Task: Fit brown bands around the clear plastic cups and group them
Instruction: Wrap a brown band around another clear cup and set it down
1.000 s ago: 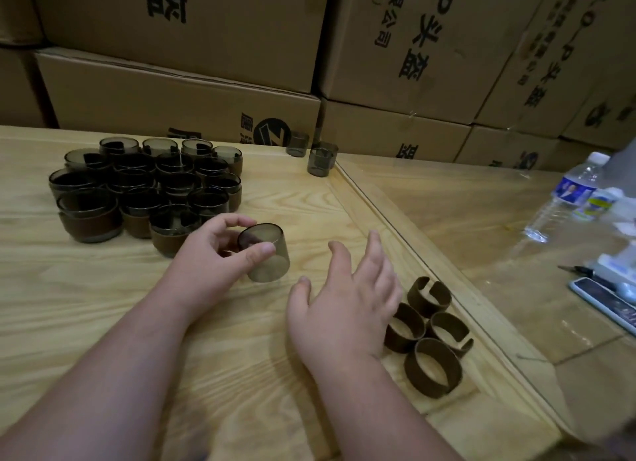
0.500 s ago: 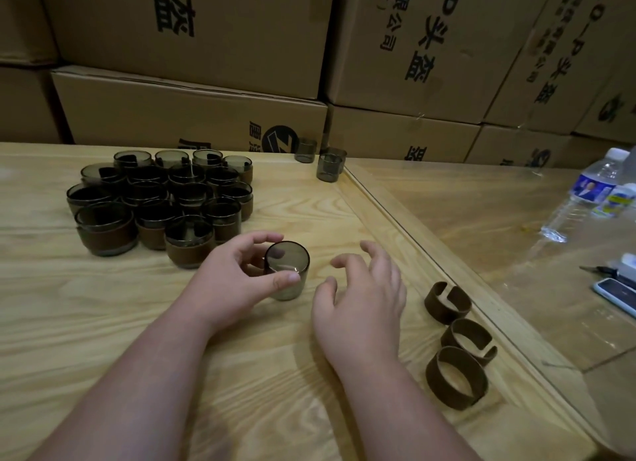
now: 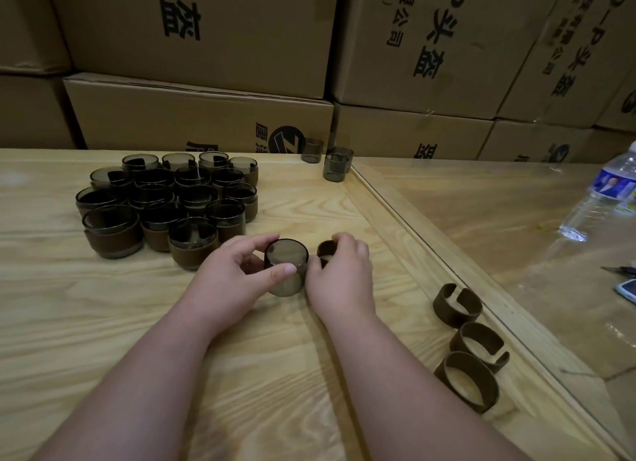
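My left hand [image 3: 230, 274] grips a clear smoky plastic cup [image 3: 286, 266] between thumb and fingers, just above the wooden table [image 3: 69, 323]. Right beside the cup, my right hand [image 3: 340, 274] pinches a brown band [image 3: 326, 249], its fingers curled over it. A group of several banded cups [image 3: 165, 206] stands at the table's back left. Three loose brown bands lie at the right: one open C-shaped [image 3: 456, 304], one behind it [image 3: 480, 343], one nearest me [image 3: 469, 379]. Bare clear cups [image 3: 335, 166] stand at the back by the boxes.
Stacked cardboard boxes [image 3: 206, 116] wall off the back. A second table under a glass sheet [image 3: 481, 226] adjoins on the right, carrying a water bottle [image 3: 599, 199] and a phone [image 3: 626, 290] at its edge.
My right hand came in from the band pile holding a band and closed up beside the cup. My left hand turned the cup a little. The camera view shifted.
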A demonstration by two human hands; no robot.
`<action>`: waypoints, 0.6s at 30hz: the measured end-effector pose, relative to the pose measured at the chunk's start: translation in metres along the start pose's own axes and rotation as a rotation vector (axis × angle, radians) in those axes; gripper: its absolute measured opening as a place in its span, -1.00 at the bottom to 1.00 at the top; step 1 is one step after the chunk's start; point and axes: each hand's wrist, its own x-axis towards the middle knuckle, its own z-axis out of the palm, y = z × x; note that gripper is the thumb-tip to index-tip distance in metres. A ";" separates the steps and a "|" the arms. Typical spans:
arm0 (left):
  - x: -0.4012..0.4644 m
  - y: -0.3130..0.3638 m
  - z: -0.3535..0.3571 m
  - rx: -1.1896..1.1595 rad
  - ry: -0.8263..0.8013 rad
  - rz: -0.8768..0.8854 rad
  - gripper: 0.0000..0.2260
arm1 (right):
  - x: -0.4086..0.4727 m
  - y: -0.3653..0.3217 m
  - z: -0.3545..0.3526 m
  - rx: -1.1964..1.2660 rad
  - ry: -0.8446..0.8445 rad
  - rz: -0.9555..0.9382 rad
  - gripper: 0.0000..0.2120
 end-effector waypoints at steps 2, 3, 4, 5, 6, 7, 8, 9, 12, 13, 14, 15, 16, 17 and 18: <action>0.000 0.000 0.000 0.034 0.014 0.015 -0.36 | 0.000 0.002 0.002 -0.084 0.055 -0.004 -0.65; 0.000 0.000 0.000 0.046 0.019 0.015 -0.36 | -0.001 0.004 0.002 -0.080 0.068 -0.005 -0.67; 0.000 0.000 0.000 0.053 0.024 0.012 -0.36 | -0.001 0.005 0.002 -0.040 0.074 -0.005 -0.66; 0.000 -0.001 0.000 0.054 0.031 0.007 -0.37 | -0.002 0.006 0.001 0.032 0.077 -0.006 -0.64; 0.000 -0.001 0.000 0.048 0.035 0.000 -0.37 | -0.003 0.006 -0.001 0.124 0.078 -0.008 -0.61; -0.001 -0.001 0.000 0.040 0.037 -0.004 -0.36 | -0.004 0.006 -0.004 0.228 0.074 -0.013 -0.58; -0.002 -0.001 0.000 0.033 0.038 -0.005 -0.34 | -0.006 0.006 -0.006 0.338 0.063 -0.017 -0.55; -0.002 -0.001 0.000 0.031 0.039 -0.005 -0.33 | -0.008 0.005 -0.009 0.444 0.042 -0.021 -0.52; -0.004 0.001 0.001 0.036 0.048 -0.002 -0.38 | -0.019 0.002 -0.012 0.595 -0.012 -0.086 -0.49; -0.005 0.002 0.001 0.023 0.051 0.001 -0.42 | -0.021 0.002 -0.011 0.588 -0.022 -0.127 -0.48; -0.007 0.002 0.001 -0.002 0.054 0.007 -0.46 | -0.023 0.002 -0.009 0.575 -0.038 -0.162 -0.46; -0.009 0.003 0.001 -0.036 0.058 0.016 -0.51 | -0.023 0.001 -0.008 0.569 -0.061 -0.182 -0.44; -0.010 0.003 0.000 -0.073 0.061 0.028 -0.55 | -0.024 -0.001 -0.007 0.574 -0.084 -0.195 -0.42; -0.012 0.004 0.000 -0.110 0.063 0.041 -0.59 | -0.023 -0.001 -0.006 0.583 -0.102 -0.202 -0.41; -0.014 0.005 -0.001 -0.150 0.062 0.053 -0.61 | -0.022 -0.001 -0.006 0.588 -0.117 -0.203 -0.41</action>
